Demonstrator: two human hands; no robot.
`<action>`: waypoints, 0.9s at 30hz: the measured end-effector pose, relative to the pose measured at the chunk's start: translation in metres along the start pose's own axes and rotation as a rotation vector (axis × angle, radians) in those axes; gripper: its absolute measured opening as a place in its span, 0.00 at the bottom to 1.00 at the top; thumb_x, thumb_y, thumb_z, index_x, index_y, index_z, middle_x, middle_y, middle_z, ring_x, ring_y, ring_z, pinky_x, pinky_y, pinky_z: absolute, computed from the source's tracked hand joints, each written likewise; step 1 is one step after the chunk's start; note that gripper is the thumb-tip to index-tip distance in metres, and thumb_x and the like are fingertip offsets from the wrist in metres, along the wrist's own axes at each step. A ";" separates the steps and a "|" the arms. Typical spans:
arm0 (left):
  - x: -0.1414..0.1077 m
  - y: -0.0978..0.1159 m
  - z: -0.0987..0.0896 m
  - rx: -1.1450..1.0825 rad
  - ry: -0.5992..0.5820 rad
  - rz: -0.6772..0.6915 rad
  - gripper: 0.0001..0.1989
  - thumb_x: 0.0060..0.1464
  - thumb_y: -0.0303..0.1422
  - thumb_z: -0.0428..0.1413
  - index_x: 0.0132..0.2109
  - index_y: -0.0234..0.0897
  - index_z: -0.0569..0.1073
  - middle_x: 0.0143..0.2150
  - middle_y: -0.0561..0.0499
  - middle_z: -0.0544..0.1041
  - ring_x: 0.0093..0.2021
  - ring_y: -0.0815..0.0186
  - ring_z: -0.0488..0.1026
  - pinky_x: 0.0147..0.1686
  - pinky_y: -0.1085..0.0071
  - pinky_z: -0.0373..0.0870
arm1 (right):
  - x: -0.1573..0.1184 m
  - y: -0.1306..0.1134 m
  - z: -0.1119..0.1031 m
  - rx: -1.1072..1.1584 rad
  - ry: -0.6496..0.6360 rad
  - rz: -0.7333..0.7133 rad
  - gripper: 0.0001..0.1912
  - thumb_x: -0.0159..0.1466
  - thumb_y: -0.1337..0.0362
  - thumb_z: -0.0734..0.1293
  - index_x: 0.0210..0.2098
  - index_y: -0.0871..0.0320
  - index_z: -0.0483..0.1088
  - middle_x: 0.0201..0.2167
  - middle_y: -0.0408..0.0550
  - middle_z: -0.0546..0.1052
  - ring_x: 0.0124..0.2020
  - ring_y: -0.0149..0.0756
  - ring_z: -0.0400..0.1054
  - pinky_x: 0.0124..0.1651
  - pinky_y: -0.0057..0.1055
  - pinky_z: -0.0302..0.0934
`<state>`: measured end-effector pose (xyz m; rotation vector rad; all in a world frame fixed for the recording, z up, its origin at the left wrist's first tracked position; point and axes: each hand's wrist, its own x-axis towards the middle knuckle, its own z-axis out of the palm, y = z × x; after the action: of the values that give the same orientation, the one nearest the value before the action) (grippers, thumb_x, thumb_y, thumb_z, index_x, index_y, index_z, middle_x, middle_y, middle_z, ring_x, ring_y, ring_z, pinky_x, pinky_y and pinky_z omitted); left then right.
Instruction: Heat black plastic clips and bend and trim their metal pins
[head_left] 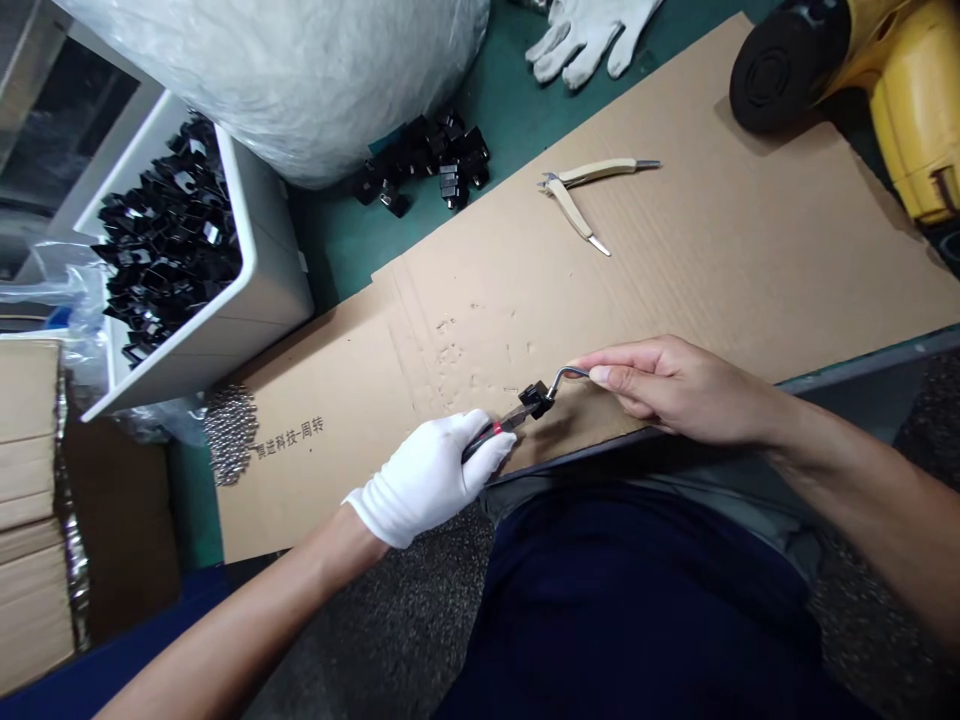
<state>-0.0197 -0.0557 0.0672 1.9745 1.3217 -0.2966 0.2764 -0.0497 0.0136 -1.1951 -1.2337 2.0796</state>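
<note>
A small black bracket with a bent metal rod hangs between the two hands, just over the near edge of a cardboard sheet. Its long axis runs up and to the right, from the pliers toward the right hand. The gloved left hand is closed around the red-and-black handles of the pliers, whose jaws are clamped on the bracket. The bare right hand is the nearer to the rod's hooked end, pinching it narrowly between thumb and forefinger.

Farther up the cardboard lie cream-handled nippers. Past the sheet's far edge sit a cluster of black parts and white work gloves. A white bin full of black parts stands beyond its left end, and a yellow power tool rests at the far right corner.
</note>
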 end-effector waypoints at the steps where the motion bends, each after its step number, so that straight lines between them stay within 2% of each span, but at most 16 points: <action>1: -0.001 0.000 0.001 -0.027 -0.006 0.010 0.20 0.71 0.46 0.46 0.33 0.40 0.65 0.27 0.55 0.69 0.26 0.67 0.66 0.31 0.69 0.59 | -0.001 0.000 -0.001 0.037 -0.024 0.000 0.28 0.74 0.54 0.65 0.66 0.65 0.70 0.21 0.37 0.57 0.20 0.27 0.49 0.21 0.24 0.46; 5: -0.006 0.000 0.005 -0.189 -0.058 0.056 0.20 0.73 0.45 0.44 0.33 0.39 0.65 0.27 0.57 0.66 0.27 0.69 0.63 0.31 0.69 0.59 | -0.002 0.000 -0.005 0.213 -0.128 0.035 0.28 0.74 0.53 0.66 0.67 0.64 0.68 0.21 0.35 0.57 0.19 0.26 0.47 0.19 0.23 0.45; 9: -0.010 0.002 0.011 -0.357 -0.073 0.086 0.22 0.73 0.45 0.42 0.33 0.39 0.65 0.29 0.56 0.66 0.28 0.68 0.62 0.33 0.69 0.61 | -0.002 0.002 -0.001 0.364 -0.151 0.063 0.27 0.73 0.54 0.68 0.65 0.63 0.69 0.20 0.34 0.54 0.18 0.24 0.43 0.18 0.22 0.41; 15: -0.013 0.010 0.024 -0.504 -0.045 0.043 0.27 0.74 0.47 0.37 0.33 0.38 0.68 0.29 0.52 0.71 0.30 0.66 0.66 0.37 0.67 0.66 | -0.004 0.005 0.020 0.506 -0.061 0.045 0.25 0.73 0.52 0.67 0.61 0.63 0.71 0.19 0.32 0.50 0.18 0.25 0.37 0.17 0.21 0.36; 19: -0.015 0.017 0.033 -0.540 0.025 -0.009 0.27 0.74 0.48 0.37 0.31 0.39 0.66 0.28 0.53 0.70 0.30 0.66 0.67 0.36 0.67 0.65 | -0.003 0.014 0.037 0.448 0.044 -0.068 0.24 0.75 0.52 0.64 0.62 0.62 0.70 0.19 0.31 0.50 0.18 0.25 0.38 0.17 0.22 0.38; 21: -0.015 0.019 0.036 -0.525 0.076 -0.032 0.27 0.74 0.48 0.37 0.31 0.39 0.65 0.28 0.54 0.69 0.29 0.67 0.65 0.35 0.68 0.64 | -0.002 0.021 0.044 0.386 0.135 -0.158 0.25 0.75 0.51 0.64 0.63 0.62 0.70 0.19 0.32 0.51 0.18 0.25 0.40 0.17 0.22 0.41; 24: -0.017 0.022 0.036 -0.433 0.157 -0.068 0.24 0.74 0.46 0.40 0.31 0.40 0.63 0.27 0.55 0.67 0.28 0.68 0.63 0.33 0.69 0.62 | -0.002 0.027 0.048 0.243 0.277 -0.305 0.21 0.75 0.53 0.66 0.61 0.59 0.74 0.19 0.35 0.58 0.19 0.26 0.50 0.21 0.24 0.49; 27: -0.018 0.024 0.032 -0.308 0.230 -0.091 0.21 0.73 0.45 0.44 0.31 0.41 0.61 0.27 0.56 0.68 0.27 0.68 0.64 0.32 0.69 0.60 | -0.005 0.024 0.044 0.041 0.370 -0.418 0.15 0.73 0.62 0.69 0.58 0.55 0.78 0.24 0.41 0.73 0.25 0.29 0.66 0.28 0.27 0.63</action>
<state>-0.0008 -0.0953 0.0654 1.7283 1.5051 0.0920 0.2434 -0.0868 0.0054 -1.1243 -1.1402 1.4966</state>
